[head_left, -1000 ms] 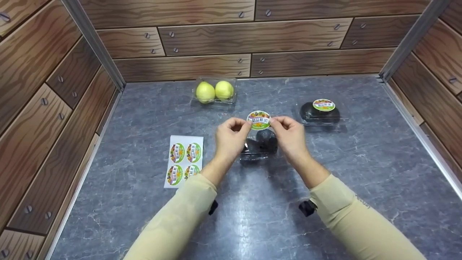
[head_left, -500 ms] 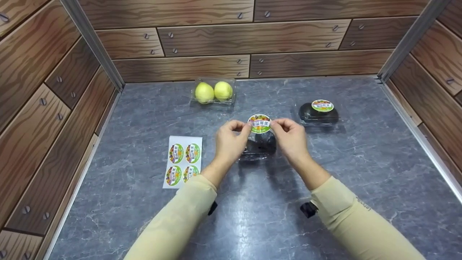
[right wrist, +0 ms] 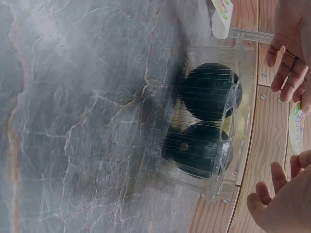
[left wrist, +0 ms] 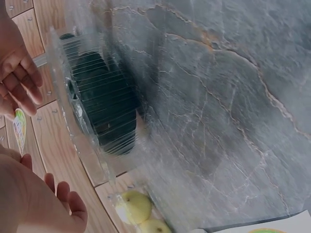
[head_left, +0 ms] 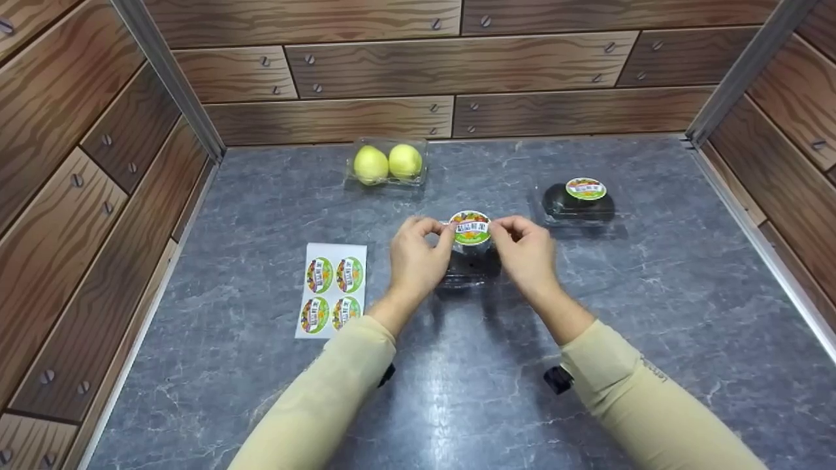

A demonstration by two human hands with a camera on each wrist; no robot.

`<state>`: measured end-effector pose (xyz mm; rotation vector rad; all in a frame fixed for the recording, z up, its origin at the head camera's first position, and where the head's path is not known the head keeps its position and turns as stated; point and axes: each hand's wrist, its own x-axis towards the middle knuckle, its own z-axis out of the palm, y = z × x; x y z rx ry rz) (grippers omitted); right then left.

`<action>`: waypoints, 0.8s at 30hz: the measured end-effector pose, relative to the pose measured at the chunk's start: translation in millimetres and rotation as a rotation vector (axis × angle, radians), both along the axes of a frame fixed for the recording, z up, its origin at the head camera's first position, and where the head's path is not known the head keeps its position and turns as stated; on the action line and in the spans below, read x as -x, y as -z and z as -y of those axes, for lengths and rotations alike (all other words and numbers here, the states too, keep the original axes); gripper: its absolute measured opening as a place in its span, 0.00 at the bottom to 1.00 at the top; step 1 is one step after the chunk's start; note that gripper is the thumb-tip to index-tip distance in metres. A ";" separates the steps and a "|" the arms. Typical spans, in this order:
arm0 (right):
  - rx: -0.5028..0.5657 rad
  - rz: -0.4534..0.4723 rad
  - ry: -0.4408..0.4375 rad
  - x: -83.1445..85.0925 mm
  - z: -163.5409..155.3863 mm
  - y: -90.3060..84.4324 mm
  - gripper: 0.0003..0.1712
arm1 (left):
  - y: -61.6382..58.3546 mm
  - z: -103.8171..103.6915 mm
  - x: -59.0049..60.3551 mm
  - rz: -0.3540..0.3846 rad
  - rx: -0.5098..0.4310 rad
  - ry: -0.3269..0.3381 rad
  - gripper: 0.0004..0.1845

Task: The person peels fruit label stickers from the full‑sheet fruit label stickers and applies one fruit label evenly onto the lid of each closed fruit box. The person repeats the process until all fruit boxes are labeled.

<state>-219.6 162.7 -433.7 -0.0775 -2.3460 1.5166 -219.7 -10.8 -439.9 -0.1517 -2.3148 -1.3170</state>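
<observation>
Paper sticker [head_left: 471,228] pinched between both hands [head_left: 471,251], just above clear box [head_left: 467,269].

Grey marble tabletop [head_left: 261,215] enclosed by wood-panel walls [head_left: 372,65]

left hand [head_left: 415,256]: raised mid-frame, thumb and forefinger pinched, other fingers curled | right hand [head_left: 526,251]: mirrors it, pinched | forearms: beige sleeves, converging inward
</observation>
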 end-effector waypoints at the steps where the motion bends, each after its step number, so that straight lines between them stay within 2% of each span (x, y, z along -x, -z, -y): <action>1: -0.016 -0.007 0.007 -0.1 0.0 0.7 0.08 | 0.8 -0.5 0.1 -0.006 0.012 -0.002 0.11; 6: -0.031 -0.021 0.015 -1.1 0.4 3.5 0.08 | 3.3 -4.0 0.7 -0.036 0.055 -0.022 0.10; 10: -0.004 -0.003 0.010 -1.8 0.3 4.4 0.08 | 3.9 -5.8 0.7 -0.022 0.069 -0.042 0.10; 18: 0.044 0.040 0.001 -2.8 0.8 7.3 0.08 | 6.4 -5.9 0.6 0.030 0.045 -0.033 0.09; 24: 0.057 0.031 -0.011 -3.7 0.6 8.2 0.08 | 7.2 -3.5 1.1 0.011 0.003 -0.007 0.05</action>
